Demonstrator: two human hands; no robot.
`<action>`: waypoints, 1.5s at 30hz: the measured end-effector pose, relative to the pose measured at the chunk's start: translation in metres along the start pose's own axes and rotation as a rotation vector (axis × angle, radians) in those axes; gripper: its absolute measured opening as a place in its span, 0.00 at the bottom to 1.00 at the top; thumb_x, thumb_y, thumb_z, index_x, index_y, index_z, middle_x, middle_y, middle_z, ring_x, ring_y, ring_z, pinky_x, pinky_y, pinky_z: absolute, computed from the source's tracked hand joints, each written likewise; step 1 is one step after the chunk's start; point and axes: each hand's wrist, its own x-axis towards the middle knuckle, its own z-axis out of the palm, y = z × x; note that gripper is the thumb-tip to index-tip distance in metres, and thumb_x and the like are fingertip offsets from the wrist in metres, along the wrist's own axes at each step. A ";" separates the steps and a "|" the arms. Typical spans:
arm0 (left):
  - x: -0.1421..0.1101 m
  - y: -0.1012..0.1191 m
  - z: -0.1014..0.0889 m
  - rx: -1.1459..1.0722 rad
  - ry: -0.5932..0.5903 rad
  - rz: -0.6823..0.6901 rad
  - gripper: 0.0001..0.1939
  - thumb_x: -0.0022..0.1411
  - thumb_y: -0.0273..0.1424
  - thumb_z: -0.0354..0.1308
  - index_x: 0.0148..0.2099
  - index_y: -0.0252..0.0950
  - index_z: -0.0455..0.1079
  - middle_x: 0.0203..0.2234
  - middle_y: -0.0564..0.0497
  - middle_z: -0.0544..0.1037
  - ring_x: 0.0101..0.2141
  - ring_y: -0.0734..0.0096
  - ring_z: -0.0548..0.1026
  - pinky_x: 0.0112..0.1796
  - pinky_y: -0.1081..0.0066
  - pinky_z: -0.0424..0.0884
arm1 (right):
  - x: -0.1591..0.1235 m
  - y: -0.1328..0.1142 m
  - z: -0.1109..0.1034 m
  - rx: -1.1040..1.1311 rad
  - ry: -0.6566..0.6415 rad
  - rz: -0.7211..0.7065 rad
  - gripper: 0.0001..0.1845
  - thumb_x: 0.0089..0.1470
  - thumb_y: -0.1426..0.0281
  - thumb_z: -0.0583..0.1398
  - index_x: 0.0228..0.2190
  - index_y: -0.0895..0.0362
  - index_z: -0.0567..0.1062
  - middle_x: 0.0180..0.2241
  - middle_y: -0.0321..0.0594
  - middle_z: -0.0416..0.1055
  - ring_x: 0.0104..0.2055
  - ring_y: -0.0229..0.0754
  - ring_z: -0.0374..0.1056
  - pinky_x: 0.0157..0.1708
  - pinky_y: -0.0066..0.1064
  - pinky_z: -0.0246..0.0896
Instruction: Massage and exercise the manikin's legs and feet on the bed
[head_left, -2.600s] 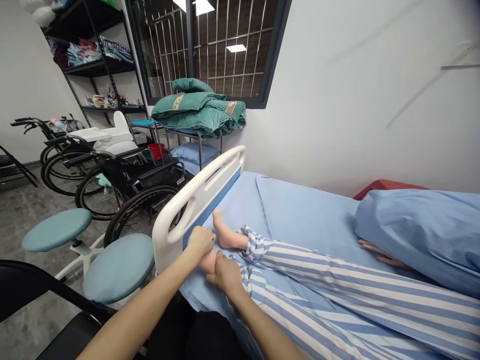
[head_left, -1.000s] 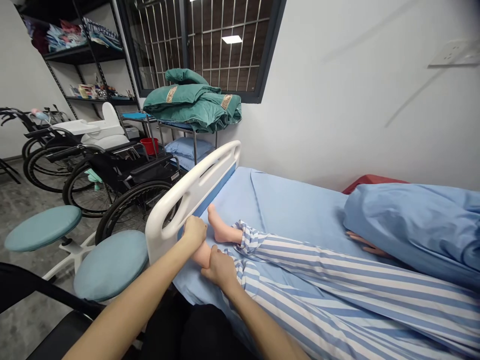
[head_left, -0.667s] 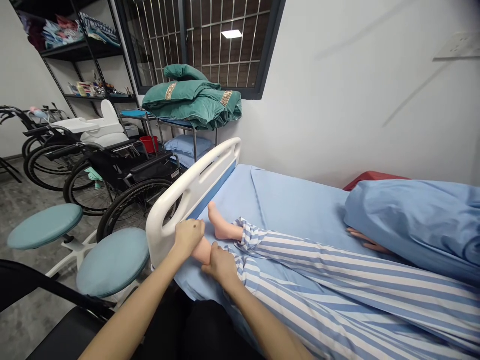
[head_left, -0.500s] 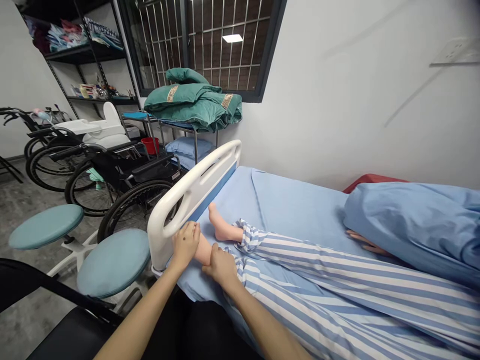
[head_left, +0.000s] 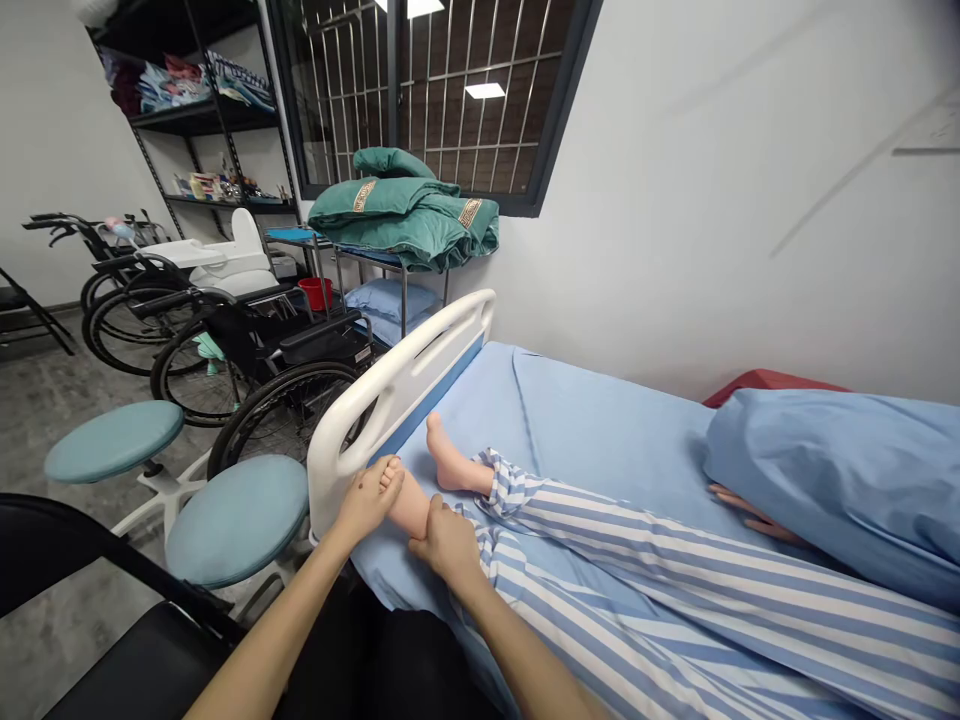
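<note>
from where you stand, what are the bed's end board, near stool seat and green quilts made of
The end board looks like moulded plastic, given its smooth, rounded white cutouts. The near stool seat is probably matte vinyl, smooth and evenly coloured. The green quilts seem soft, faintly shiny fabric, from their folds.

Left hand [head_left: 366,502] shifted toward toe end of near foot [head_left: 409,503]; covered toes [head_left: 389,474] now visible.

Green quilts [head_left: 420,222] lie piled below a barred window [head_left: 465,110], near a black wheelchair [head_left: 259,335].
</note>
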 end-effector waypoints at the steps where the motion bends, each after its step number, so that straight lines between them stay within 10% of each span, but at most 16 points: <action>1: 0.002 0.003 -0.003 0.045 -0.015 0.000 0.17 0.62 0.38 0.42 0.47 0.39 0.65 0.35 0.49 0.76 0.37 0.68 0.74 0.38 0.70 0.67 | 0.000 0.000 0.000 -0.002 -0.004 0.002 0.23 0.40 0.65 0.61 0.38 0.59 0.62 0.35 0.48 0.71 0.36 0.50 0.69 0.32 0.33 0.57; 8: 0.026 0.033 -0.024 0.571 -0.169 0.026 0.17 0.60 0.39 0.45 0.38 0.32 0.70 0.33 0.40 0.76 0.36 0.59 0.74 0.36 0.64 0.66 | 0.002 0.002 0.001 -0.026 0.017 -0.006 0.21 0.40 0.65 0.60 0.38 0.59 0.62 0.33 0.46 0.71 0.34 0.50 0.70 0.29 0.33 0.56; 16: 0.051 0.054 -0.020 0.679 -0.233 0.044 0.15 0.60 0.33 0.47 0.40 0.31 0.73 0.33 0.38 0.77 0.35 0.59 0.75 0.34 0.66 0.66 | 0.002 0.002 0.000 -0.014 0.017 -0.026 0.20 0.41 0.64 0.60 0.36 0.59 0.61 0.33 0.47 0.71 0.33 0.49 0.70 0.28 0.32 0.55; 25: 0.030 0.028 -0.006 0.604 -0.037 0.001 0.21 0.62 0.42 0.41 0.38 0.34 0.71 0.30 0.41 0.77 0.34 0.57 0.75 0.33 0.65 0.65 | 0.002 -0.001 -0.001 -0.018 -0.014 0.011 0.23 0.39 0.63 0.61 0.37 0.58 0.62 0.34 0.45 0.71 0.34 0.49 0.69 0.29 0.32 0.56; 34: 0.001 0.004 0.012 0.084 0.161 -0.002 0.17 0.60 0.42 0.47 0.48 0.41 0.65 0.39 0.50 0.76 0.40 0.67 0.73 0.41 0.69 0.65 | -0.002 -0.001 -0.004 0.023 0.017 0.005 0.21 0.39 0.66 0.62 0.37 0.58 0.63 0.35 0.48 0.71 0.35 0.51 0.69 0.30 0.34 0.55; 45: -0.004 -0.007 0.005 -0.057 0.061 0.081 0.18 0.59 0.36 0.47 0.52 0.40 0.63 0.49 0.49 0.71 0.49 0.68 0.68 0.49 0.68 0.63 | 0.001 0.001 0.003 0.003 0.028 -0.006 0.22 0.39 0.64 0.60 0.37 0.58 0.62 0.34 0.46 0.71 0.34 0.49 0.69 0.30 0.33 0.56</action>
